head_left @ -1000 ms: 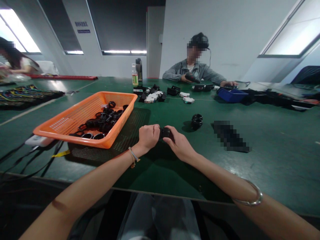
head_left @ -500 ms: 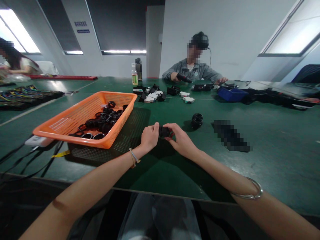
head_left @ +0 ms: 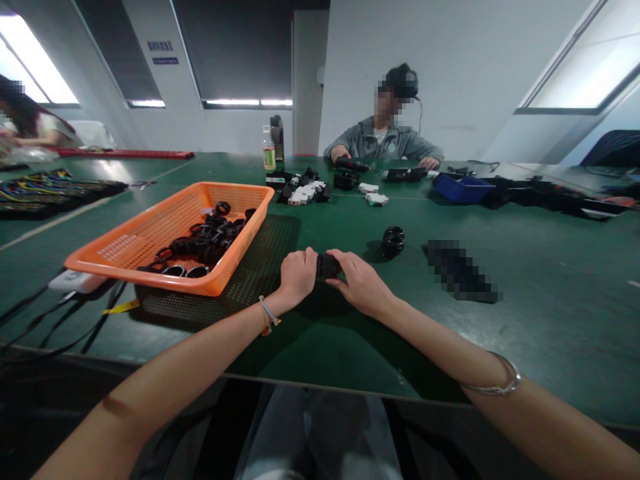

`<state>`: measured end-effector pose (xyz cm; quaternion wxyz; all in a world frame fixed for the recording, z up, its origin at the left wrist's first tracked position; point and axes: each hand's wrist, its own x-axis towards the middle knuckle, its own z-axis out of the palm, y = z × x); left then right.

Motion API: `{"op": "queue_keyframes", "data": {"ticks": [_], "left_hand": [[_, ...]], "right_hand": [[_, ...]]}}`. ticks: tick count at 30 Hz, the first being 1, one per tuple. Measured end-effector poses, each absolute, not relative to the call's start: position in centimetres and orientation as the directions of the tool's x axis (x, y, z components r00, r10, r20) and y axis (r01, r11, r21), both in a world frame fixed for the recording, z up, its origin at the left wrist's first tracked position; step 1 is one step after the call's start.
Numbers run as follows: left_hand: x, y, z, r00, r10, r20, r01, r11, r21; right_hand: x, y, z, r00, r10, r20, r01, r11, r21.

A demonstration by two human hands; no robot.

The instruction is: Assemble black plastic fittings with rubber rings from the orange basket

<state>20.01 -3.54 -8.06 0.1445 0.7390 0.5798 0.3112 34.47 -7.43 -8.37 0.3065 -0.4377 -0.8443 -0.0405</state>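
here, rings in orange basket, black part handheld

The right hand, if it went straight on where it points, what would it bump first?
Most likely the black part, held at the fingertips of the right hand. Just beyond it is the left hand, also gripping it. They seem about level, though one view leaves depth unclear.

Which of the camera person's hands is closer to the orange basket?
The left hand. It's to the right of the orange basket, not touching it; the right hand is farther to the right.
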Motion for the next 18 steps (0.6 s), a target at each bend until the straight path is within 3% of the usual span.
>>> {"op": "queue_keyframes", "data": {"ticks": [6,12,18], "left_hand": [[19.67,-3.63,-8.11,0.194,0.889,0.414,0.768,-0.401,0.5],[19.22,-3.84,-7.77,0.295,0.83,0.474,0.782,-0.495,0.38],[19.89,-3.59,-7.95,0.192,0.891,0.41,0.733,-0.409,0.544]], "right_hand": [[34.12,-7.7,-8.84,-0.306,0.786,0.538,0.753,0.545,-0.368],[33.7,-8.07,-8.34,-0.199,0.881,0.428,0.772,0.41,-0.485],[34.12,-7.71,-7.95,-0.244,0.883,0.402,0.718,0.443,-0.537]]}}
